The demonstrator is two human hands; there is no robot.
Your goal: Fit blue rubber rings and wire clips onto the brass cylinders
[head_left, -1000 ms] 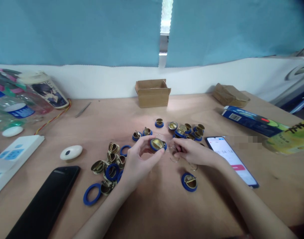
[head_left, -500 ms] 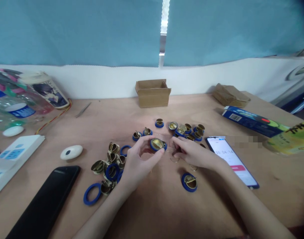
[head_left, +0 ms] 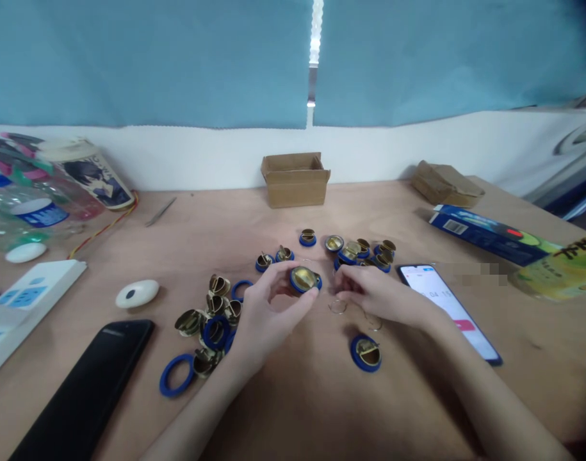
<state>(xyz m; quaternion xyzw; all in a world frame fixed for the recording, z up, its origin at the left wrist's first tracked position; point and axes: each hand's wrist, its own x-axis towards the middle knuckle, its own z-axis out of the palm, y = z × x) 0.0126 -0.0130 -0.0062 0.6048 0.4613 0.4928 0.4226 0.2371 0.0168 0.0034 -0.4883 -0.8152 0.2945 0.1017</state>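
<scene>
Between thumb and fingers, my left hand holds a brass cap with a blue ring. Just right of it is my right hand, its fingers pinched together; what they hold is too small to make out. Thin wire rings lie below the right fingertips. Nearer me rests a brass piece in a blue ring. Left of my left hand, several brass pieces are piled with loose blue rings. Behind the hands stand several more ringed pieces.
A lit phone lies beside my right forearm, with a blue box beyond it. At the back stands a cardboard box. On the left are a dark phone, a white oval case and plastic bottles.
My right hand has shifted slightly right, away from the cap, and the wire rings beneath it show more. My left hand holds the cap in the same place.
</scene>
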